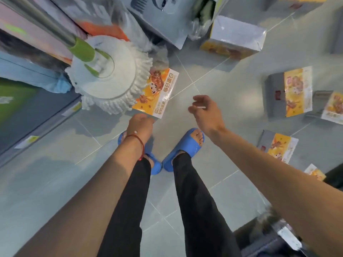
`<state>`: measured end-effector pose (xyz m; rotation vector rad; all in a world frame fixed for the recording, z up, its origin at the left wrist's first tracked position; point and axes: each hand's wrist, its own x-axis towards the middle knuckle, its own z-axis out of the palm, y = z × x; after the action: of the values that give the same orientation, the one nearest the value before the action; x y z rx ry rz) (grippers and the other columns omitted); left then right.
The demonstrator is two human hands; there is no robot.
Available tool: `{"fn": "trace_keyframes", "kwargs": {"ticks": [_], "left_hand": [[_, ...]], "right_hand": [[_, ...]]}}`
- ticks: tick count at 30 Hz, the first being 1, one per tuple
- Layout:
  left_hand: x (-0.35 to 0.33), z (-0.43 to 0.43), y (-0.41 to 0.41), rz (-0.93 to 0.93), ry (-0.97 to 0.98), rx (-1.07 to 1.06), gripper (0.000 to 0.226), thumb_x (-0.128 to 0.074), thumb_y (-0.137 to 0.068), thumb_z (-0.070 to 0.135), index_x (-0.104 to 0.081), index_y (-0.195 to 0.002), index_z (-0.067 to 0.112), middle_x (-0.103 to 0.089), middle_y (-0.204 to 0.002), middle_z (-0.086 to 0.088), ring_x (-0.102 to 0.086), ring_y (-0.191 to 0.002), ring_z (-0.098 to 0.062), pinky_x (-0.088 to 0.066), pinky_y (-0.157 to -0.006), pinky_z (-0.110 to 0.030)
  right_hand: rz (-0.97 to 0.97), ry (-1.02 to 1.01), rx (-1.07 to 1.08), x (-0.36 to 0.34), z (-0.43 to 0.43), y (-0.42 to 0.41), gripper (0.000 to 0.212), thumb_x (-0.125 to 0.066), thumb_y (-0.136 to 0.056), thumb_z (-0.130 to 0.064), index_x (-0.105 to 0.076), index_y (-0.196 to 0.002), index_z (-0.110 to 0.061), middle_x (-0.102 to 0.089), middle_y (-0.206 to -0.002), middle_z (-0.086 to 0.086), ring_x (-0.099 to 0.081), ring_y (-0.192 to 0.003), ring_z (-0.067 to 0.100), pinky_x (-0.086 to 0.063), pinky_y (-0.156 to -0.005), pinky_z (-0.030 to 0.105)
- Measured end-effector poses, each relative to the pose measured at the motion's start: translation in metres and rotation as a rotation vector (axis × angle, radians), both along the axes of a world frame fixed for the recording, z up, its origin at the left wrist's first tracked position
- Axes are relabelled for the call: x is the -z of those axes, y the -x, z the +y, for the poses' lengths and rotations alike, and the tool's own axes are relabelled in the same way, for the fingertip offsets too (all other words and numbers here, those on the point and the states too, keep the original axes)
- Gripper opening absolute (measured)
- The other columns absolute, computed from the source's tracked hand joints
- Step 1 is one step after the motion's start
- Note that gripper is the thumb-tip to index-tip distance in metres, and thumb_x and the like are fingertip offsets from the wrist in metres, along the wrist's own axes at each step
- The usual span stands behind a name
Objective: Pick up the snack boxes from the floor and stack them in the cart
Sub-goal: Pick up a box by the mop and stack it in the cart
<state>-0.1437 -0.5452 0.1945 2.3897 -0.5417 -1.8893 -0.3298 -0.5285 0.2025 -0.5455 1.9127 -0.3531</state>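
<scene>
My left hand (140, 125) grips the near edge of an orange and white snack box (157, 93), which lies just beside a white mop head. My right hand (206, 112) hovers over the bare floor to the right of that box, fingers apart and holding nothing. Several more snack boxes lie scattered on the floor: one at the back (235, 38), two at the right (291, 91) (332, 106), and one nearer my right forearm (278, 148). A dark metal frame (274, 236) shows at the bottom right; I cannot tell if it is the cart.
A mop with a green collar and white fringed head (109, 80) stands at the left, touching the held box. Shelving (27, 108) runs along the left edge. A grey appliance box (163, 17) and plastic bags sit at the back. My feet in blue slippers (183, 149) stand on grey tiles.
</scene>
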Motion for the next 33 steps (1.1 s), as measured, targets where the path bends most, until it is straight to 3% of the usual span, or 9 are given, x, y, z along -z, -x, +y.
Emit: {"fn": "trace_keyframes", "kwargs": {"ticks": [6,10,16,18,20,23,26,30,33], "left_hand": [[0.106,-0.015,-0.008,-0.062,-0.073,-0.075,0.042,-0.070,-0.076,0.033,-0.063,-0.111,0.010,-0.063,-0.105,-0.008,-0.059,-0.112,-0.031,-0.051,-0.103,-0.048],[0.167,-0.022,-0.011,-0.122,-0.075,-0.144,0.098,-0.077,-0.069,0.043,-0.034,-0.150,0.008,-0.039,-0.152,-0.017,-0.043,-0.137,-0.035,-0.044,-0.110,-0.049],[0.227,-0.023,-0.011,-0.121,-0.040,-0.318,0.133,-0.085,-0.063,0.052,-0.005,-0.159,0.008,-0.029,-0.160,-0.018,-0.038,-0.144,-0.034,-0.041,-0.113,-0.050],[0.236,-0.023,-0.011,-0.060,-0.051,-0.407,0.106,-0.086,-0.074,0.043,-0.024,-0.152,0.009,-0.042,-0.153,-0.013,-0.047,-0.138,-0.033,-0.044,-0.111,-0.050],[0.246,-0.025,-0.007,0.031,-0.064,-0.462,0.033,-0.075,-0.091,0.028,-0.049,-0.107,0.014,-0.065,-0.118,-0.006,-0.060,-0.117,-0.030,-0.048,-0.106,-0.047],[0.255,-0.028,-0.006,0.096,-0.066,-0.447,0.034,-0.068,-0.096,0.017,-0.040,-0.077,0.020,-0.069,-0.063,0.005,-0.064,-0.084,-0.024,-0.053,-0.096,-0.044],[0.261,-0.027,-0.011,0.135,-0.068,-0.469,0.021,-0.072,-0.094,0.022,-0.055,-0.082,0.020,-0.070,-0.092,-0.005,-0.067,-0.091,-0.023,-0.053,-0.101,-0.046],[0.255,-0.026,-0.017,0.092,0.005,-0.483,0.025,-0.067,-0.097,0.019,-0.054,-0.076,0.018,-0.062,-0.079,-0.002,-0.060,-0.069,-0.015,-0.054,-0.085,-0.036],[0.244,-0.021,-0.020,0.027,0.033,-0.498,0.035,-0.082,-0.079,0.039,-0.066,-0.089,0.010,-0.070,-0.093,-0.011,-0.068,-0.090,-0.028,-0.053,-0.096,-0.042]], "right_hand": [[0.082,0.063,-0.221,0.109,-0.038,-0.009,0.055,-0.066,-0.095,-0.019,-0.050,-0.146,-0.012,-0.051,-0.147,0.005,-0.051,-0.133,0.021,-0.044,-0.113,0.042],[0.137,0.105,-0.356,0.166,-0.061,-0.015,0.067,-0.069,-0.096,-0.024,-0.037,-0.154,-0.013,-0.039,-0.159,0.007,-0.041,-0.145,0.023,-0.036,-0.121,0.040],[0.145,0.150,-0.431,0.231,-0.078,-0.016,0.087,-0.077,-0.091,-0.029,-0.026,-0.160,-0.013,-0.032,-0.165,0.008,-0.034,-0.150,0.026,-0.031,-0.121,0.039],[0.156,0.166,-0.457,0.245,-0.083,-0.013,0.084,-0.078,-0.089,-0.028,-0.031,-0.157,-0.012,-0.034,-0.162,0.009,-0.035,-0.148,0.026,-0.031,-0.122,0.041],[0.195,0.183,-0.491,0.257,-0.091,-0.010,0.083,-0.078,-0.086,-0.030,-0.035,-0.156,-0.015,-0.029,-0.165,0.008,-0.030,-0.152,0.027,-0.028,-0.125,0.045],[0.133,0.149,-0.436,0.267,-0.105,-0.010,0.091,-0.080,-0.083,-0.029,-0.033,-0.159,-0.015,-0.034,-0.164,0.007,-0.039,-0.147,0.029,-0.036,-0.122,0.049],[0.099,0.117,-0.405,0.270,-0.113,-0.012,0.095,-0.083,-0.076,-0.032,-0.037,-0.157,-0.013,-0.043,-0.151,0.009,-0.053,-0.132,0.026,-0.048,-0.113,0.043],[0.084,0.061,-0.341,0.266,-0.110,-0.010,0.102,-0.083,-0.050,-0.052,-0.057,-0.142,-0.014,-0.053,-0.133,0.006,-0.065,-0.110,0.023,-0.057,-0.100,0.039],[0.114,0.011,-0.322,0.256,-0.094,-0.009,0.081,-0.090,-0.071,-0.042,-0.054,-0.137,-0.011,-0.042,-0.123,0.004,-0.058,-0.110,0.020,-0.055,-0.098,0.033]]}}
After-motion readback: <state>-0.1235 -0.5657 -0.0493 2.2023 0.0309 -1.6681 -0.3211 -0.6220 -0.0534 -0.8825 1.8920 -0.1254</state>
